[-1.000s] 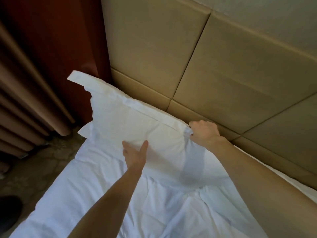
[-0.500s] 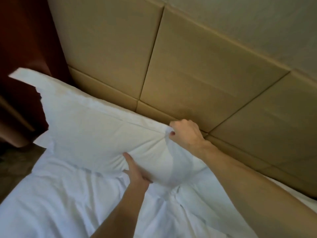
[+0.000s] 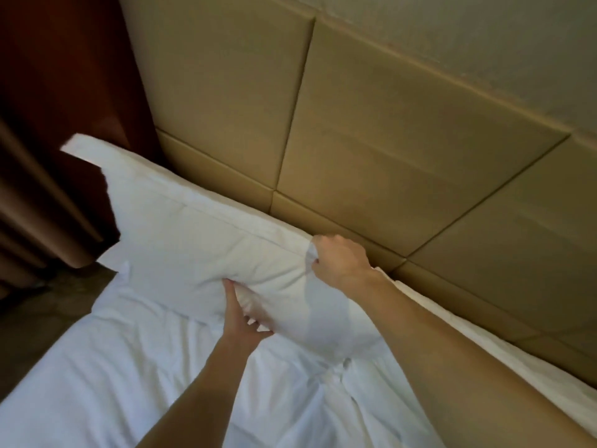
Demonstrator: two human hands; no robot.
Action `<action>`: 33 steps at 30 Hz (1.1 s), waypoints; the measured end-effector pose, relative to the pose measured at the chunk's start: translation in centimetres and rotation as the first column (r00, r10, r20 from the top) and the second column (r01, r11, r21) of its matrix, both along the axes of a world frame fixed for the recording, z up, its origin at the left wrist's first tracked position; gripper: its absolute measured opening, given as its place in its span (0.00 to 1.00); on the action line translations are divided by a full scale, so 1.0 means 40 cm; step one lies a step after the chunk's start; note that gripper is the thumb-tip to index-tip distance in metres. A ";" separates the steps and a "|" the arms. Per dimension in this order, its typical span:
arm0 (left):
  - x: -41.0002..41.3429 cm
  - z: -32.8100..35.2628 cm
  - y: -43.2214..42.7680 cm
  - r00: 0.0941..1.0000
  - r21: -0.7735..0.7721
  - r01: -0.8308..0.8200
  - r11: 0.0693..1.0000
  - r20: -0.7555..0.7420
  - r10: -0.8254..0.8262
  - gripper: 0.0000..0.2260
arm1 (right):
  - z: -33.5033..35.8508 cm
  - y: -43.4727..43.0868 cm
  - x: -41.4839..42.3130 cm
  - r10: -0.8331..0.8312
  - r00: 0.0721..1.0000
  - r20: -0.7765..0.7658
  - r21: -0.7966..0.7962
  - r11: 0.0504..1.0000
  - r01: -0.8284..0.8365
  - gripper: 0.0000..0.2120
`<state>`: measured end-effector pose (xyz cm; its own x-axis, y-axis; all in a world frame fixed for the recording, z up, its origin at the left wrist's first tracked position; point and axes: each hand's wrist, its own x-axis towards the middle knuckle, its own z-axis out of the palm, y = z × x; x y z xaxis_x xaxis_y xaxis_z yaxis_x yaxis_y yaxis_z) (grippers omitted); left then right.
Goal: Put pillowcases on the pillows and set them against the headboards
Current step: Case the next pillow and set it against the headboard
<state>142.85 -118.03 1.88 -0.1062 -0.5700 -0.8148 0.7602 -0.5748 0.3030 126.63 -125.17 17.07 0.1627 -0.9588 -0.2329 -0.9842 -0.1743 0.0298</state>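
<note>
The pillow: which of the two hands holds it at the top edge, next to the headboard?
The right hand: it grips the upper edge of the pillow, close to the headboard. The left hand holds the lower edge, by the bed sheet.

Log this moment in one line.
left hand: grips pillow lower edge | right hand: grips upper edge | pillow: cased, beside headboard

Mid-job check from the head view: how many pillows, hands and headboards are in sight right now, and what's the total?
pillow: 1
hands: 2 (left hand, right hand, both gripping the pillow)
headboard: 1
Total: 4
</note>
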 end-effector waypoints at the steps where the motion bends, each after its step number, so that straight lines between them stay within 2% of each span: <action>1: 0.041 0.007 -0.007 0.999 -0.008 -0.032 0.999 0.023 0.032 0.61 | -0.001 -0.007 0.025 0.026 0.999 0.044 0.012 1.000 -0.027 0.12; 5: 0.228 0.000 -0.047 0.993 -0.050 -0.082 0.995 0.081 0.086 0.63 | -0.019 -0.053 0.162 0.124 0.986 0.109 -0.009 0.992 -0.124 0.09; 10: 0.390 0.047 -0.087 0.976 -0.097 -0.158 0.983 0.133 0.170 0.54 | -0.050 -0.130 0.317 0.159 0.974 0.159 -0.065 0.987 -0.150 0.08; 13: 0.446 0.036 -0.117 0.980 -0.087 -0.138 0.987 0.134 0.149 0.52 | -0.061 -0.178 0.393 0.181 0.969 0.167 -0.081 0.982 -0.170 0.08; 18: 0.475 0.004 -0.155 0.983 -0.079 -0.027 0.997 0.178 0.040 0.49 | -0.067 -0.229 0.500 0.198 0.973 0.121 -0.114 0.976 -0.184 0.08; 20: 0.478 -0.006 -0.168 0.983 -0.080 -0.001 0.997 0.185 0.016 0.48 | -0.073 -0.243 0.530 0.188 0.980 0.058 -0.091 0.979 -0.182 0.07; 23: 0.469 -0.006 -0.179 0.977 -0.059 0.006 0.998 0.215 0.006 0.48 | -0.073 -0.254 0.557 0.228 0.972 -0.059 -0.020 0.973 -0.229 0.07; 26: 0.451 0.010 -0.202 0.971 -0.051 -0.006 0.999 0.237 0.017 0.48 | -0.038 -0.274 0.559 0.275 0.957 -0.098 -0.016 0.961 -0.277 0.05; 30: 0.443 0.040 -0.288 0.989 -0.122 -0.029 0.992 0.141 0.046 0.53 | 0.013 -0.316 0.508 0.249 0.963 -0.103 -0.072 0.964 -0.257 0.08; 33: 0.444 0.025 -0.310 0.995 -0.111 -0.013 0.994 0.101 0.025 0.57 | 0.018 -0.330 0.483 0.254 0.962 -0.097 -0.086 0.961 -0.263 0.08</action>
